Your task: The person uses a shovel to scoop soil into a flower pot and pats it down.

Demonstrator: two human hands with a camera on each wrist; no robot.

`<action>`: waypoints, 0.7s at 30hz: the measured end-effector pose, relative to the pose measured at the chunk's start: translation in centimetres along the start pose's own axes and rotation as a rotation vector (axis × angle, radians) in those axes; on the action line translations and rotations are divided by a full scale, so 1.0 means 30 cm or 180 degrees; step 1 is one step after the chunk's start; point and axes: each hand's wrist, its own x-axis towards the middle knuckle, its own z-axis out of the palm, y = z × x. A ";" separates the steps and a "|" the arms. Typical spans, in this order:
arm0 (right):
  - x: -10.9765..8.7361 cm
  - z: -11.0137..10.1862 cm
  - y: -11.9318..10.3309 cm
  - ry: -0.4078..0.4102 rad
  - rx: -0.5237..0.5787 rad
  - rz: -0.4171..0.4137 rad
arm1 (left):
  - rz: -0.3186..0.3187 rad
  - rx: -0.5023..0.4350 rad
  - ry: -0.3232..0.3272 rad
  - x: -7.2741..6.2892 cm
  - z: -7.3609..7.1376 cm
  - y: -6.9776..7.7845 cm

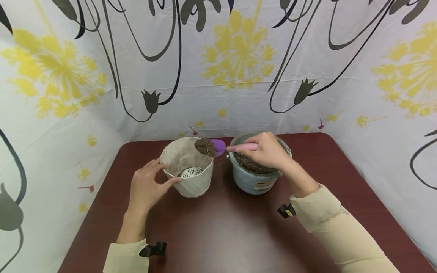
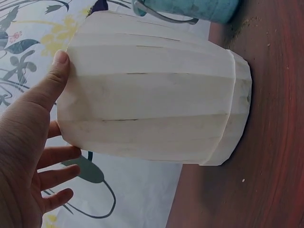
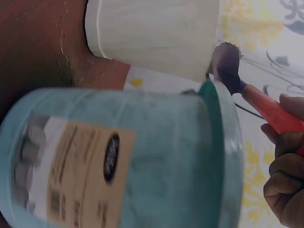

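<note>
My left hand (image 1: 146, 187) holds the rim of a white plastic flower pot (image 1: 195, 186), thumb and fingers spread along its near left edge. Inside the pot a perforated bottom (image 1: 192, 172) shows. In the left wrist view the thumb (image 2: 58, 71) lies at the rim and the lower fingers hang free beside the pot's wall. My right hand (image 1: 268, 151) grips the pink handle of a small trowel (image 1: 219, 147) with a purple blade. Dark soil (image 1: 205, 146) is heaped on that blade, over the pot's right rim. Beneath the right hand stands a blue bucket (image 1: 254, 184) containing soil.
Both containers stand near the back of a dark red-brown table (image 1: 218, 235). A patterned cloth (image 1: 211, 102) hangs behind and at both sides. Soil crumbs (image 2: 247, 23) lie on the table by the bucket. A paper label (image 3: 90, 166) is on the bucket.
</note>
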 end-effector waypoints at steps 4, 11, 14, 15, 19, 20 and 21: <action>0.029 0.050 -0.013 0.0020 -0.0029 -0.0124 | -0.0042 0.0057 -0.0014 -0.002 -0.018 -0.015; 0.087 0.135 -0.035 0.0078 -0.0237 -0.0175 | -0.0144 0.0073 -0.0067 -0.008 -0.046 -0.040; 0.105 0.163 -0.046 0.0081 -0.0259 -0.0204 | -0.0204 0.0038 -0.0092 -0.012 -0.052 -0.046; 0.110 0.171 -0.047 0.0071 -0.0274 -0.0213 | -0.0206 0.0026 -0.0085 -0.013 -0.053 -0.048; 0.122 0.195 -0.061 0.0062 -0.0384 -0.0263 | -0.0227 0.0020 -0.0082 -0.015 -0.061 -0.059; 0.124 0.200 -0.066 0.0066 -0.0438 -0.0290 | -0.0238 0.0030 -0.0086 -0.016 -0.064 -0.063; 0.127 0.207 -0.071 0.0075 -0.0494 -0.0320 | -0.0255 0.0041 -0.0090 -0.018 -0.067 -0.066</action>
